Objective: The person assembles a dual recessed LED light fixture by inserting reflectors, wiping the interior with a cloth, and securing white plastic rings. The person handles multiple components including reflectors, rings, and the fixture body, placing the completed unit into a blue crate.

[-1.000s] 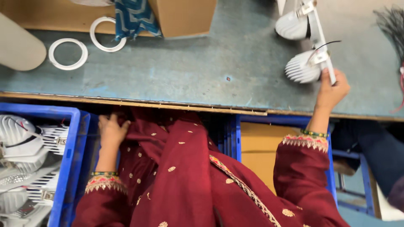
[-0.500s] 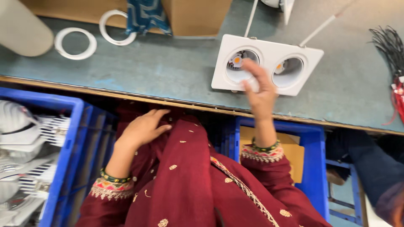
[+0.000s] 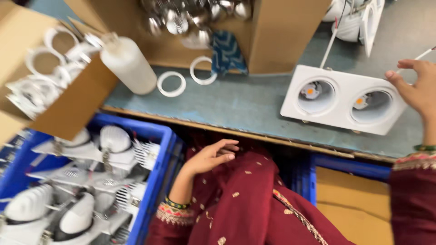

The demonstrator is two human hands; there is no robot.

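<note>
Twin downlight housing [image 3: 344,99], white, on the bench [image 3: 245,104], right of centre frame; right hand at its right end.

Left to right: blue crate [image 3: 156,174] of white lamp bodies at lower left; cardboard box [image 3: 54,86] of white rings at upper left, a white bottle [image 3: 128,64] beside it; two loose white rings [image 3: 171,84] on the bench. Left hand [image 3: 210,157], lower centre, rests empty in the lap on red cloth, fingers loosely curled. Housing lies flat, both round openings facing up. Right hand [image 3: 415,90], far right, fingers spread, thumb touching the housing's right edge, not gripping. Judged rigid and light, smooth painted surface; lamp inserts look fragile, so take it by the outer rim.
</note>
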